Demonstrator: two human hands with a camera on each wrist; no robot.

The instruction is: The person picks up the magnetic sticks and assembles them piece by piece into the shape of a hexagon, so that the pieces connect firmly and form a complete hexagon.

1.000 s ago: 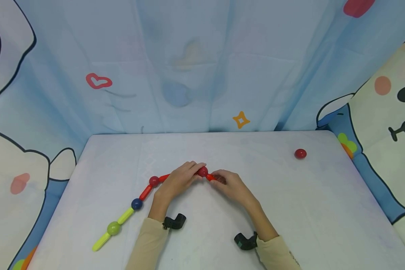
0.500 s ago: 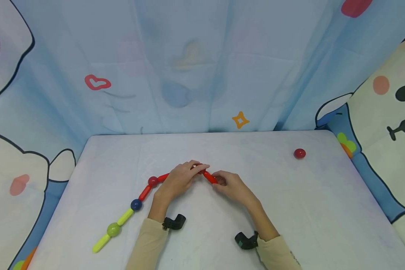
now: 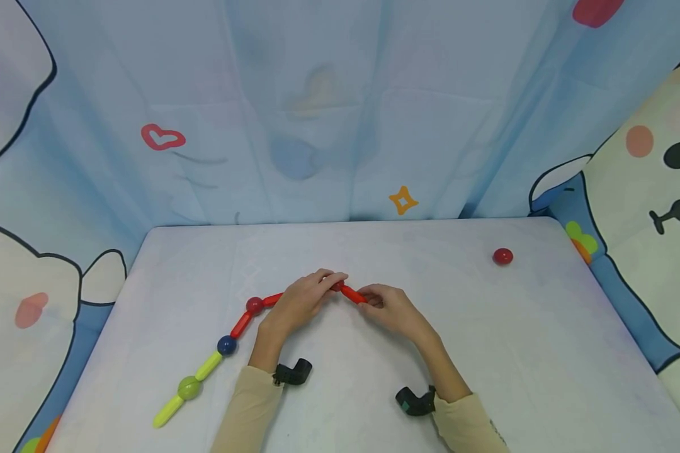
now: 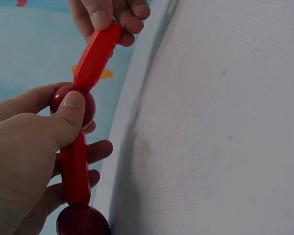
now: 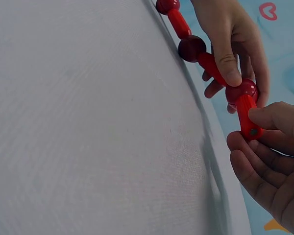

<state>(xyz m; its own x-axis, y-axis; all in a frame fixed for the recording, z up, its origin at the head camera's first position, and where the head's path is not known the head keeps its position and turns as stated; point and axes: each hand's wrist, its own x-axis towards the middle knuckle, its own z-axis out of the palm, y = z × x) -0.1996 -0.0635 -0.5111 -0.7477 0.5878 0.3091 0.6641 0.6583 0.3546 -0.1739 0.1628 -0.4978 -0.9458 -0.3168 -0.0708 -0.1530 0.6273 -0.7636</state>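
A chain of rods and balls runs up from the lower left of the table. It has yellow-green rods, a green ball (image 3: 189, 388), a blue ball (image 3: 226, 345) and several red pieces. My left hand (image 3: 300, 305) pinches a red ball (image 4: 85, 110) between thumb and forefinger, its other fingers behind the red rod (image 4: 75, 169) below. My right hand (image 3: 393, 308) pinches the outer end of the last red rod (image 5: 246, 115), whose inner end touches that ball. A dark round spot shows on this rod's free end. In the head view my left hand covers part of the chain.
A loose red ball (image 3: 502, 257) lies at the back right of the white-covered table (image 3: 544, 352). Behind the table hangs a blue printed curtain (image 3: 317, 126). A black wrist camera sits on each forearm.
More of the last red rod shows between my hands, and my left fingers cover more of the red ball. The near part of the chain has shifted very slightly left and down.
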